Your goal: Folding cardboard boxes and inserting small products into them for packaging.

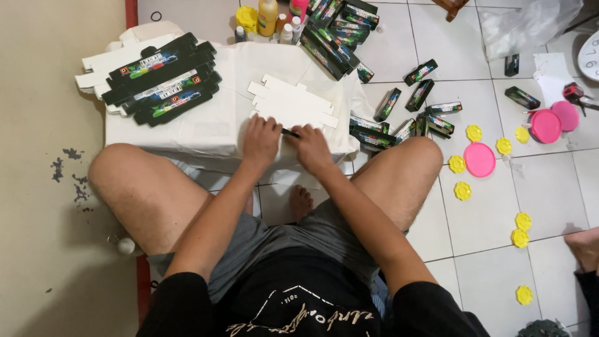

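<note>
Under your two hands lies a flat white die-cut cardboard box blank (293,103), printed side down, on the white cloth-covered surface (212,125) between your knees; your left hand (261,141) presses its near edge with fingers held together and flat; your right hand (310,148) sits just beside it, fingers curled and pinching the blank's dark lower edge at a spot you can only partly see; to the left on the same surface rests a fanned stack of unfolded black box blanks with coloured print (159,78); beyond the far edge stand small paint bottles with yellow, orange and pink bodies (271,19), next to a heap of assembled narrow black cartons (337,31); more such cartons (412,112) lie scattered on the white tiled floor (486,212) to your right; among them sit yellow scalloped lids (462,190) and round pink lids (479,160); another person's bare foot (585,246) shows at the right edge.
</note>
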